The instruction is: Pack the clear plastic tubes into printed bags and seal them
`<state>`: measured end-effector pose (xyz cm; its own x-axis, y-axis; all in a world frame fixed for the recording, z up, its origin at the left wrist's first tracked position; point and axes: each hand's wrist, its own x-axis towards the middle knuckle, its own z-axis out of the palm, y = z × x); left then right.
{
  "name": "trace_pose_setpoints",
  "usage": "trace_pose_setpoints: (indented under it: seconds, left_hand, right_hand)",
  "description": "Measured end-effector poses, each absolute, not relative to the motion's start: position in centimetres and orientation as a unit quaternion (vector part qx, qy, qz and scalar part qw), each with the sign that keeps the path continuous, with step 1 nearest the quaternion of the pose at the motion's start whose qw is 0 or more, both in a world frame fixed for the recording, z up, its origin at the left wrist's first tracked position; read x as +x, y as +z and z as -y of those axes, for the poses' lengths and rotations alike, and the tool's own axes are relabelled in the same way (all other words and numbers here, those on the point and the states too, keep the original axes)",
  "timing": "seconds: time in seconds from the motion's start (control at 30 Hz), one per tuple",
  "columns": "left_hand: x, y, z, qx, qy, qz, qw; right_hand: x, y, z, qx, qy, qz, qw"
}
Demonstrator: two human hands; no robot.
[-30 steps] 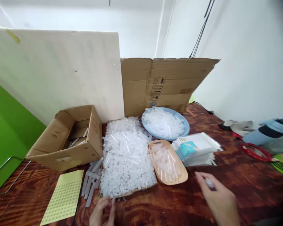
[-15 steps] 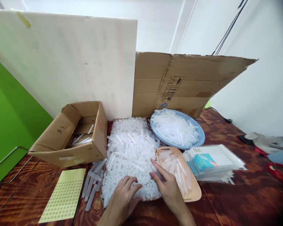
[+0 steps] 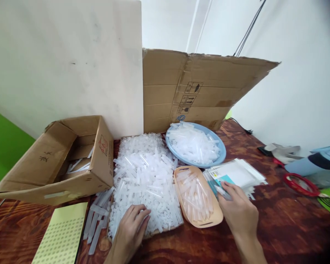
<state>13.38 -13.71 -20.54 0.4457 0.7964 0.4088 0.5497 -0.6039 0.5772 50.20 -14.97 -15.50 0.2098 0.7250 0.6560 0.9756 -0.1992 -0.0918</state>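
My left hand is over the near edge of a heap of small translucent plastic pieces, its fingers curled together. Whatever may be between those fingertips is hidden. Farther right, my right hand is closed around a short translucent plastic piece at the near left corner of a stack of clear packets with white and teal inserts. Between the hands stands an orange-beige plastic tray holding several clear tubes.
Behind the tray is a blue round basin heaped with clear tubes. An open cardboard box, a yellow sticker sheet and loose clear strips lie left. Red tape and a blue bottle are right. Cardboard stands behind.
My right hand has moved right, from the edge of the heap across the tray to the packets, with the translucent piece. My left hand stays at the heap, its fingers drawn closer together. The view has turned right.
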Motion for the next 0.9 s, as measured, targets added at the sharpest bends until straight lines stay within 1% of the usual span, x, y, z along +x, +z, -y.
trace_pose_setpoints:
  seconds: [0.13,0.2,0.27,0.3,0.33,0.4,0.43,0.47,0.5,0.57,0.63,0.7,0.77,0.8,0.9]
  left_hand:
    - [14.0,-19.5,14.2,0.771,0.374,-0.446,0.259]
    - [14.4,-18.9,14.5,0.718,0.399,-0.476,0.313]
    - [15.0,-18.3,14.7,0.642,0.426,-0.5,0.395]
    - [15.3,-18.0,14.7,0.594,0.438,-0.5,0.454]
    - [15.6,-17.8,14.7,0.538,0.448,-0.489,0.521]
    - [16.1,-17.5,14.6,0.409,0.445,-0.455,0.654]
    - [16.2,-17.4,14.6,0.349,0.438,-0.444,0.7]
    - [16.1,-17.3,14.5,0.302,0.436,-0.442,0.724]
    - [15.8,-17.3,14.5,0.271,0.441,-0.451,0.727]
    - [14.3,-17.6,14.6,0.248,0.475,-0.478,0.696]
    - [12.1,-17.9,15.1,0.246,0.508,-0.496,0.66]
    - [9.7,-18.1,15.9,0.257,0.515,-0.51,0.639]
    - [7.6,-18.0,16.8,0.311,0.483,-0.523,0.63]
    - [6.8,-17.8,17.2,0.354,0.449,-0.527,0.629]
    - [5.6,-17.1,17.9,0.469,0.331,-0.519,0.634]
  right_hand:
    - [49.9,-16.3,15.0,-0.697,-0.284,0.567,0.334]
    - [48.7,-16.1,15.1,-0.681,-0.278,0.55,0.396]
    - [46.3,-15.7,15.6,-0.658,-0.239,0.55,0.456]
    - [44.7,-15.6,16.0,-0.642,-0.206,0.565,0.475]
    - [42.7,-15.5,16.4,-0.627,-0.135,0.611,0.464]
    - [38.6,-15.4,17.1,-0.529,0.027,0.737,0.42]
    - [36.8,-15.3,17.3,-0.468,0.104,0.785,0.393]
    - [35.1,-15.2,17.4,-0.439,0.166,0.799,0.376]
    - [33.9,-15.1,17.4,-0.436,0.216,0.79,0.373]
    - [32.7,-14.9,17.2,-0.473,0.288,0.744,0.375]
    - [32.9,-14.7,16.8,-0.507,0.331,0.707,0.367]
    - [33.6,-14.8,16.4,-0.503,0.361,0.701,0.353]
    - [34.1,-15.2,16.1,-0.502,0.383,0.685,0.363]
    - [34.1,-15.3,16.0,-0.509,0.394,0.663,0.382]
    - [34.0,-15.4,15.5,-0.519,0.42,0.57,0.478]
